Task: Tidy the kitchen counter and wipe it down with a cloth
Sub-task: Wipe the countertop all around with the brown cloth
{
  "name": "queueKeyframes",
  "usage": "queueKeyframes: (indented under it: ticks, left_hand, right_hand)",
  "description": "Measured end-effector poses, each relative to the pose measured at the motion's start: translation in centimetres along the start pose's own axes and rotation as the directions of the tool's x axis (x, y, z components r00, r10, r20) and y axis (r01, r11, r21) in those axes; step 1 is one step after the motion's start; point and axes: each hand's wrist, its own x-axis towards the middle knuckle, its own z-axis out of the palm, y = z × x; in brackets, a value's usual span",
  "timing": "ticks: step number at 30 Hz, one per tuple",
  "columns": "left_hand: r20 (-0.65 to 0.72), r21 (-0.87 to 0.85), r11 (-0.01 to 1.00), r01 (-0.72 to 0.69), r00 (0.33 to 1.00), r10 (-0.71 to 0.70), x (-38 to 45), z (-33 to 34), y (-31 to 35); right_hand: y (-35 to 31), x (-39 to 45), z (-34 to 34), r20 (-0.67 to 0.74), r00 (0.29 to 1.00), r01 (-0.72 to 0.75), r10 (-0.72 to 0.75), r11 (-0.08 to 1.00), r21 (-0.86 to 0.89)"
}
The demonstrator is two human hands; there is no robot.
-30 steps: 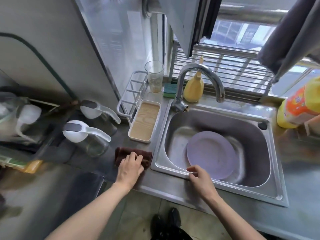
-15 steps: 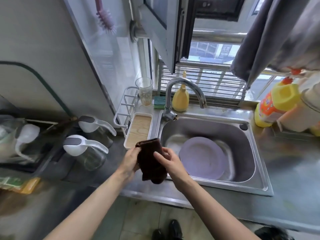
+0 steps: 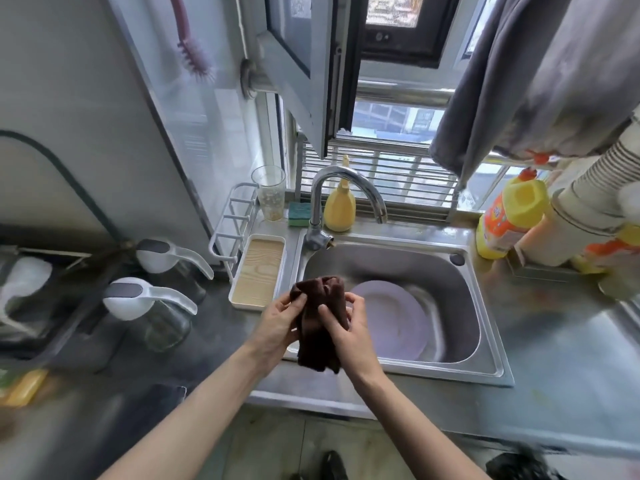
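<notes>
Cloth [image 3: 320,320] hangs pinched between both hands' fingers [image 3: 294,301] above counter edge.

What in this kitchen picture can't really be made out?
- Head view: the brown cloth, gripped by left hand and right hand, covers the plate's left edge.
- Jugs and items at far left: blurred.
- Label on the yellow bottle: too small to read.
- Shoes at the bottom: cut off by the frame.

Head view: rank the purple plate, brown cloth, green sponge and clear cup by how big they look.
1. purple plate, partly hidden
2. brown cloth, nearer the camera, so its true size is unsure
3. clear cup
4. green sponge
</notes>
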Motion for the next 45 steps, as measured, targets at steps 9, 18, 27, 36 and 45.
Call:
queueKeyframes:
  ticks: [9, 18, 27, 36, 45]
  left_hand:
    - [-0.381, 0.109, 0.994, 0.006, 0.924, 0.036, -2.0, -5.2, -0.7]
    - [-0.382, 0.152, 0.978, 0.146, 0.921, -0.078, -6.8, -9.6, -2.6]
    - [-0.782, 0.150, 0.985, -0.088, 0.598, 0.173, -12.2, -10.3, -2.5]
    - [-0.948, 0.292, 0.954, -0.070, 0.115, 0.298, -21.4, -8.4, -3.4]
    - [-0.974, 0.105, 0.977, -0.186, 0.179, 0.139, -32.3, -4.7, -6.2]
  right_hand:
    - [-1.0, 0.5, 1.0, 0.163, 0.946, -0.318, 0.281, 0.907, 0.276]
    - [-1.0, 0.2, 6.1, 0.468, 0.828, -0.408, 0.309, 0.904, 0.126]
    - [-1.4, 1.9, 10.2, 0.663, 0.672, -0.404, 0.331, 0.913, -0.046]
    - [-0.2, -3.2, 15.3, 0.907, 0.388, -0.104, 0.165, 0.985, -0.135]
    - [-1.5, -12.7, 18.6, 0.992, 0.027, 0.042, 0.125, 0.991, -0.126]
